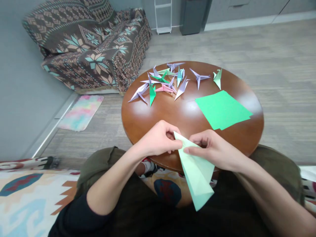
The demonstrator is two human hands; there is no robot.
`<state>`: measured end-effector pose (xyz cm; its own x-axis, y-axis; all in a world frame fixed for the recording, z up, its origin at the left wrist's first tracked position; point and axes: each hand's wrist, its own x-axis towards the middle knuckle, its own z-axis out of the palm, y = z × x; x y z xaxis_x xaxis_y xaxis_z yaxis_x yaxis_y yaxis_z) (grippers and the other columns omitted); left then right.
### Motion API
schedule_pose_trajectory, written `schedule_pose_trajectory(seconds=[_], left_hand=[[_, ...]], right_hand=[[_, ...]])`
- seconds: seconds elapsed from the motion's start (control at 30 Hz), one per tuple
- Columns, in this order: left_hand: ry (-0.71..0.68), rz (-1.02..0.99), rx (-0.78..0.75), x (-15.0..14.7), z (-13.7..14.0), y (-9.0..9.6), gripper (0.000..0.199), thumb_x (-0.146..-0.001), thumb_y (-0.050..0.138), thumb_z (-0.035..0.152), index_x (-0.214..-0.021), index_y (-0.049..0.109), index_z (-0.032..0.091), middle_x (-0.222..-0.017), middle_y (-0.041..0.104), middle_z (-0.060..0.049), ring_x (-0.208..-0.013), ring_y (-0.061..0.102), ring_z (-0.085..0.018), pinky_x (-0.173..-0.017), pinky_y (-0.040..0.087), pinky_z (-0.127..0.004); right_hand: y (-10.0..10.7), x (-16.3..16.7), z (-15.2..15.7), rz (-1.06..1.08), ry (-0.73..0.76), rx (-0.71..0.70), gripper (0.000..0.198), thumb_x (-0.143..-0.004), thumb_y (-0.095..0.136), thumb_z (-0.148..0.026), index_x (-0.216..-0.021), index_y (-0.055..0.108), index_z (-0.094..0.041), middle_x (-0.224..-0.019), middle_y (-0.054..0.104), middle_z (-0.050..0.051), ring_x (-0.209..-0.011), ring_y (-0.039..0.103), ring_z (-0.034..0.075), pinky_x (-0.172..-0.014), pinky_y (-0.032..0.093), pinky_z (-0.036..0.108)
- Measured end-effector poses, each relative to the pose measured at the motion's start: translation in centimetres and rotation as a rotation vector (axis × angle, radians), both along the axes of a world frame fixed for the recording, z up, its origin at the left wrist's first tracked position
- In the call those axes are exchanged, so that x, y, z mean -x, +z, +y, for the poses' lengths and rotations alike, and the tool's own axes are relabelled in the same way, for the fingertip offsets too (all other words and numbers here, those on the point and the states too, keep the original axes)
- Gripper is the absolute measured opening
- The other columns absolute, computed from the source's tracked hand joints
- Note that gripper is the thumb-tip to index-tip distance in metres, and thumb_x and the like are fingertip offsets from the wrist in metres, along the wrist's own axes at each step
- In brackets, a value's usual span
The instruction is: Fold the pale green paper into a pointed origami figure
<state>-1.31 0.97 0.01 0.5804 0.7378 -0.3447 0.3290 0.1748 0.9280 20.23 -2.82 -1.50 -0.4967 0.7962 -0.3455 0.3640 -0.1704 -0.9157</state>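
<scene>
A pale green sheet of origami paper point(196, 177), partly folded with visible creases, hangs between my hands over the near edge of the round table. Thumb and fingers of my left hand point(164, 138) pinch it near its narrow upper tip. My right hand point(209, 148) grips it a little lower on the right side, thumb pressed on top. The wide end points down toward my lap, its layers standing slightly apart. Fingers behind the paper are partly hidden.
Several folded paper cranes point(163, 79) crowd the far left of the brown table point(172, 115). A pale green crane point(218, 79) stands at the far right. Bright green paper sheets point(223, 110) lie stacked on the right. A covered sofa point(98, 49) stands beyond.
</scene>
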Motion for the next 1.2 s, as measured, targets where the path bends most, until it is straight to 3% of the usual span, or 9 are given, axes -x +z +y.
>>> schedule_pose_trajectory(seconds=[0.17,0.3,0.47,0.53,0.6,0.67,0.77,0.9,1.2], left_hand=[[0.000,0.034,-0.027,0.6,0.4,0.4,0.007,-0.071,0.066,0.014,-0.073,0.072,0.013,-0.051,0.059,0.005,-0.044,0.052,-0.006,-0.041,0.039,-0.014],[0.035,0.024,-0.050,1.5,1.2,0.9,0.006,-0.068,0.064,0.010,-0.069,0.069,0.013,-0.053,0.061,0.004,-0.044,0.051,-0.006,-0.042,0.043,-0.015],[0.232,-0.112,-0.195,2.8,2.1,1.3,0.008,-0.075,0.067,0.017,-0.070,0.070,0.013,-0.057,0.062,0.002,-0.045,0.052,-0.006,-0.042,0.043,-0.014],[0.190,-0.170,-0.156,2.8,2.0,1.2,0.014,-0.081,0.068,0.024,-0.076,0.071,0.012,-0.062,0.065,0.001,-0.048,0.056,-0.006,-0.044,0.046,-0.015],[0.045,-0.124,-0.053,2.4,1.7,1.0,0.014,-0.082,0.072,0.026,-0.085,0.072,0.012,-0.062,0.066,0.001,-0.052,0.060,-0.009,-0.048,0.051,-0.017],[-0.012,-0.091,0.003,1.6,1.1,0.7,0.011,-0.082,0.073,0.023,-0.084,0.069,0.013,-0.060,0.066,0.002,-0.050,0.061,-0.008,-0.048,0.052,-0.017],[-0.015,-0.076,0.012,0.6,0.4,0.2,0.008,-0.084,0.070,0.018,-0.078,0.067,0.013,-0.056,0.064,0.003,-0.047,0.060,-0.007,-0.048,0.050,-0.014],[0.029,-0.055,-0.010,0.1,0.0,0.1,0.008,-0.079,0.070,0.013,-0.073,0.065,0.013,-0.053,0.063,0.004,-0.045,0.059,-0.006,-0.045,0.048,-0.013],[0.059,-0.072,0.008,-0.6,-0.4,0.1,0.009,-0.079,0.069,0.015,-0.072,0.065,0.013,-0.052,0.061,0.005,-0.043,0.057,-0.006,-0.041,0.048,-0.014]], right_hand=[[0.2,-0.1,0.1,0.021,0.040,0.044,0.035,-0.091,0.068,-0.040,-0.068,0.056,-0.017,-0.060,0.044,-0.005,-0.055,0.038,0.009,-0.049,0.027,0.024],[0.4,-0.2,0.1,0.098,0.067,0.163,0.034,-0.087,0.072,-0.040,-0.068,0.058,-0.016,-0.061,0.052,-0.003,-0.053,0.043,0.009,-0.049,0.030,0.023],[0.6,-0.2,0.1,0.146,0.073,0.253,0.032,-0.082,0.077,-0.039,-0.068,0.063,-0.015,-0.062,0.058,-0.001,-0.051,0.046,0.009,-0.047,0.031,0.023],[0.6,-0.2,0.2,0.150,0.052,0.243,0.032,-0.082,0.077,-0.039,-0.067,0.062,-0.015,-0.059,0.055,-0.003,-0.050,0.045,0.009,-0.047,0.029,0.023],[0.5,-0.2,0.3,0.150,0.030,0.225,0.032,-0.083,0.076,-0.038,-0.066,0.061,-0.015,-0.058,0.053,-0.004,-0.050,0.043,0.008,-0.046,0.028,0.022],[0.4,-0.2,0.3,0.143,0.023,0.195,0.031,-0.084,0.075,-0.037,-0.066,0.061,-0.015,-0.057,0.050,-0.004,-0.051,0.041,0.008,-0.047,0.027,0.022],[0.3,0.0,0.4,0.151,0.014,0.139,0.028,-0.084,0.076,-0.035,-0.069,0.064,-0.015,-0.059,0.051,-0.005,-0.054,0.041,0.008,-0.049,0.028,0.022],[0.2,0.4,0.4,0.193,-0.109,0.063,0.020,-0.081,0.079,-0.031,-0.079,0.070,-0.014,-0.065,0.058,-0.004,-0.058,0.044,0.009,-0.053,0.031,0.022],[-0.4,0.8,0.3,0.165,-0.173,-0.030,0.014,-0.081,0.073,-0.027,-0.073,0.069,-0.015,-0.061,0.054,-0.005,-0.057,0.039,0.009,-0.053,0.027,0.024]])
